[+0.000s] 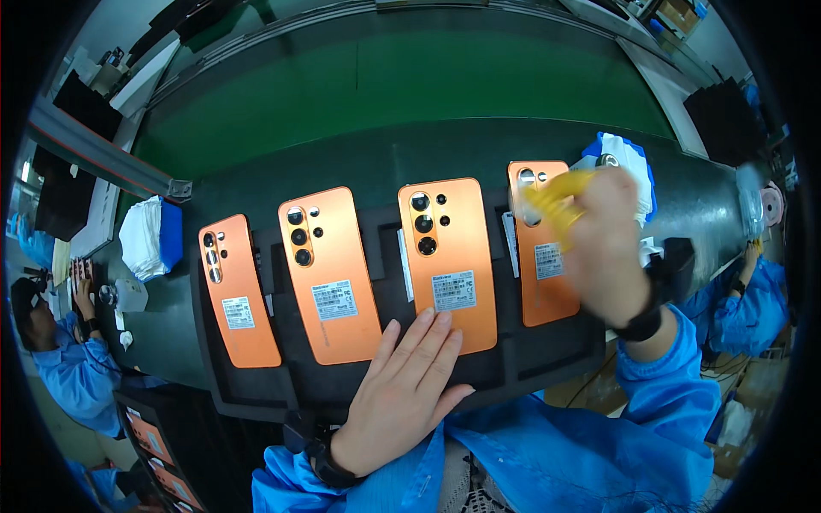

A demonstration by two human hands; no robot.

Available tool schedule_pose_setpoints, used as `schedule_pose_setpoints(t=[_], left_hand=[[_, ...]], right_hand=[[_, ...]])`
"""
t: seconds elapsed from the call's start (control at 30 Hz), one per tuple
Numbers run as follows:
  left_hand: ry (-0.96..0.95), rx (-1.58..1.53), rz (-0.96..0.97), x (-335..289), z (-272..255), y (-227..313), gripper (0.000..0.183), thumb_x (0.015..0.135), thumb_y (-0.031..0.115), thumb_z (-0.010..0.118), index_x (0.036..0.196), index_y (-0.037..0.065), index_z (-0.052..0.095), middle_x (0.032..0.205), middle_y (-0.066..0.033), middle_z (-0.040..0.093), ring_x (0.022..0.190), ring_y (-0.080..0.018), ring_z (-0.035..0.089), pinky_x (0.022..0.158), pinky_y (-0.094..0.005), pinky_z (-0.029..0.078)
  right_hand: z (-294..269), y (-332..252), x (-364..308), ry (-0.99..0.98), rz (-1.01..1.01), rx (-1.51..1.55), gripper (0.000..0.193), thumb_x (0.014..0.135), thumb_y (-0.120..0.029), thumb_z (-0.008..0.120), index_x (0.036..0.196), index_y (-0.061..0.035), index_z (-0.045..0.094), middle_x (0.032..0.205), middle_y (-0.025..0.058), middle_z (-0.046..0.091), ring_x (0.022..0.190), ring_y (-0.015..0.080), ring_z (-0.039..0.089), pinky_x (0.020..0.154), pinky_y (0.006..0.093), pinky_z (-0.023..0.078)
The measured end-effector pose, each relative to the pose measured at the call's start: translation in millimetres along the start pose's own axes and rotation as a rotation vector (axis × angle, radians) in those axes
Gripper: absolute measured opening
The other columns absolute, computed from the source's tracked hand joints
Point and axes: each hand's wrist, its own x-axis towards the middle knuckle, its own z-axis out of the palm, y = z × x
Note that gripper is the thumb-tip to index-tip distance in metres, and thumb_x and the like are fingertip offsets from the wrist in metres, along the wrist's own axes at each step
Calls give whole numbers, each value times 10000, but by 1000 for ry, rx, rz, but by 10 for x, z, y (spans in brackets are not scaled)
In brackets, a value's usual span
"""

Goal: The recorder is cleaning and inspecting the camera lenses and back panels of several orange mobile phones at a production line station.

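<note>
Four orange phones lie back up in a black tray [505,389], each with a white label. My left hand [398,398] is open, palm down, its fingers stretched toward the third phone [475,321] and its fingertips on that phone's lower part. Above the rightmost phone [547,303] is my right hand [603,248], smeared by motion. Something yellow covers its fingers or is held in them; I cannot make out which. It hides part of that phone's upper right. Farther left are the second phone [342,252] and the leftmost phone [248,338].
White cloths or papers in a blue holder [171,239] stand at the left; a similar blue holder [652,184] is behind my right hand. Another tray of orange phones [150,436] sits at the lower left. Co-workers in blue work on both sides. A green panel [385,94] rises behind.
</note>
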Motion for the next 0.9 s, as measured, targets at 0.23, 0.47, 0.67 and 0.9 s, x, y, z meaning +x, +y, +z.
schedule_pose_setpoints(t=[0.23,0.47,0.67,0.9], left_hand=[[-18,15,-42,27,5,-21,637,831,325,738,1358,31,533,1454,-138,486,1389,-297,414,1144,-508,267],[-31,-8,-47,38,9,-41,620,834,299,740,1360,39,538,1458,-131,485,1390,-296,413,1147,-508,264],[-41,-1,-62,30,-9,-37,604,833,280,745,1353,43,550,1455,-130,490,1394,-295,409,1149,-505,260],[-52,-33,-57,60,17,-51,591,827,262,749,1342,41,560,1452,-125,496,1392,-294,413,1147,-507,264]], right_hand=[[522,-492,70,-61,-241,141,70,687,-135,668,739,-113,710,765,-10,449,852,170,527,974,478,323],[526,-517,-24,26,-171,15,23,591,-151,664,600,-131,656,770,-24,482,860,171,528,989,472,316],[624,-462,110,37,-233,68,44,563,-148,657,545,-144,617,771,-21,508,833,173,523,924,455,342],[461,-513,42,-110,-257,74,263,697,-157,703,947,-112,770,914,-37,629,813,127,554,946,453,298]])
